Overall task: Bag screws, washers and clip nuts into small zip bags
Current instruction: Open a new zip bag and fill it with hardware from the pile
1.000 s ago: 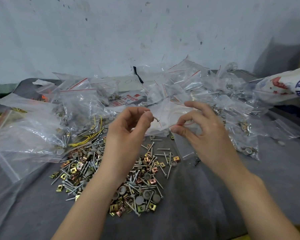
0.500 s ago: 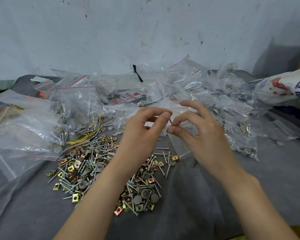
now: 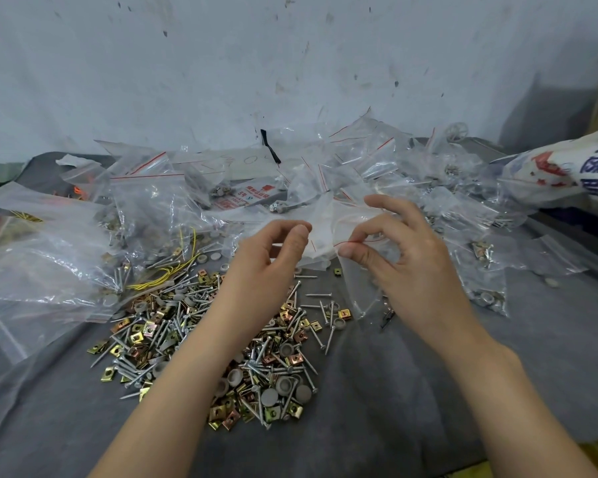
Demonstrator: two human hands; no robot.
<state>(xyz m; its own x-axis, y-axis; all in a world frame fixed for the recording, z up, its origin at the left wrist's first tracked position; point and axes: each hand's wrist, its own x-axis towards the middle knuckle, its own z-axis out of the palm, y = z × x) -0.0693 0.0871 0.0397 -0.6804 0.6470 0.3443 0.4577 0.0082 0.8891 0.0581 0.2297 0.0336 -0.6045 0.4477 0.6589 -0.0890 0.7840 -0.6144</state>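
Note:
A small clear zip bag (image 3: 328, 236) with a red seal line hangs above the table. My right hand (image 3: 408, 267) pinches its mouth between thumb and forefinger, and the bag's body droops below that hand. My left hand (image 3: 266, 260) is just left of the bag, fingers curled, thumb and forefinger tips together at the bag's edge. Whether they hold anything is hidden. Under my forearms lies a loose pile of screws, grey washers and gold clip nuts (image 3: 221, 343).
Several filled small zip bags (image 3: 439, 201) are heaped at the back and right. Large clear plastic bags (image 3: 49, 257) and yellow wire (image 3: 166, 270) lie at the left. A printed sack (image 3: 567, 167) sits far right. Grey cloth (image 3: 428, 391) covers the table; a wall stands behind.
My left hand carried a screw to the bag's mouth, then drew back slightly left. The screw no longer shows in its fingers. My right hand kept its pinch on the bag.

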